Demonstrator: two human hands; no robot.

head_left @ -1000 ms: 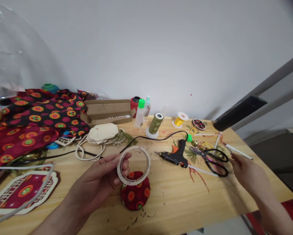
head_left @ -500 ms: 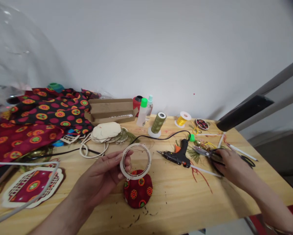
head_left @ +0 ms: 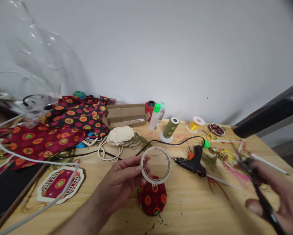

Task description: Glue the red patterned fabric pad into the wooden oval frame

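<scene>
Two thread spools [head_left: 171,128] stand right of upper centre in the head view, above a black glue gun [head_left: 191,163]. At lower centre, the pale, flat ring [head_left: 169,170] partly hides a round, flowered cloth pad [head_left: 152,201]. The left hand [head_left: 124,184] pinches the ring, its face towards the camera. Lower right, the right hand [head_left: 284,192] grasps blurred black scissors [head_left: 264,199], slanting down rightward.

Cardboard box [head_left: 126,110], clear plastic [head_left: 42,60]
</scene>
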